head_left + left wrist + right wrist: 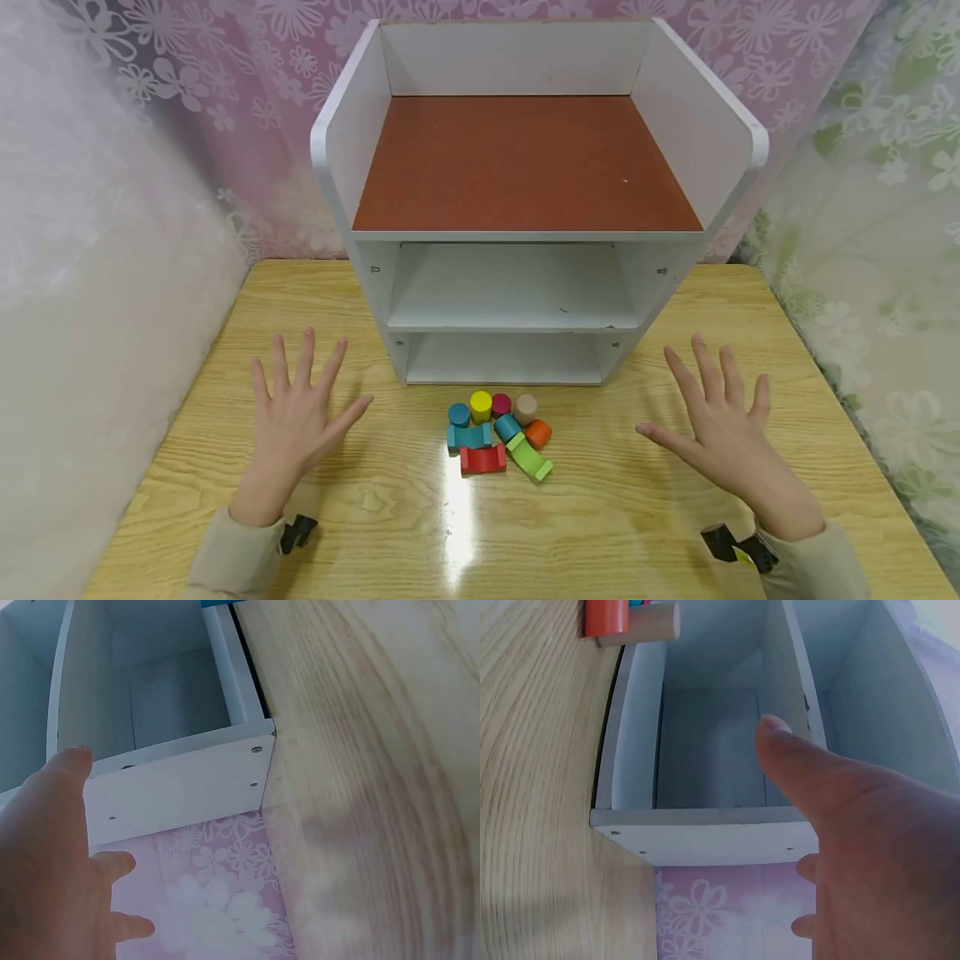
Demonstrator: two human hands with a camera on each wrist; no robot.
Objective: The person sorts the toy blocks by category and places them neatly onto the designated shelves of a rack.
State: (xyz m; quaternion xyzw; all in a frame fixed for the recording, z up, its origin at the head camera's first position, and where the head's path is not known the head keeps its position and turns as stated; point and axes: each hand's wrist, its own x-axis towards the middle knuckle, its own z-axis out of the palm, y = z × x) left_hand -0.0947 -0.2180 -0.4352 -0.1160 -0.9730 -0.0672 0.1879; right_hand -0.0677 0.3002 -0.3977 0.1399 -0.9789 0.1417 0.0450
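Observation:
My left hand [296, 421] is held over the left part of the table with fingers spread, holding nothing. On the other side my right hand [723, 433] is spread the same way, likewise holding nothing. Between them lies a cluster of small blocks. It has a yellow cylinder [481, 407], a dark red cylinder [501, 405], a plain wood cylinder [526, 408], an orange cylinder [538, 433] and two blue cylinders, one on the left [459, 415]. Curved blocks lie nearest me: a teal one [469, 437], a red one [483, 459] and a green one [529, 458].
A white shelf unit [513, 287] with a reddish-brown top board [517, 167] stands behind the blocks, two open compartments facing me. The wooden table [375, 550] carries everything. Floral curtains [277, 125] hang at the back and sides.

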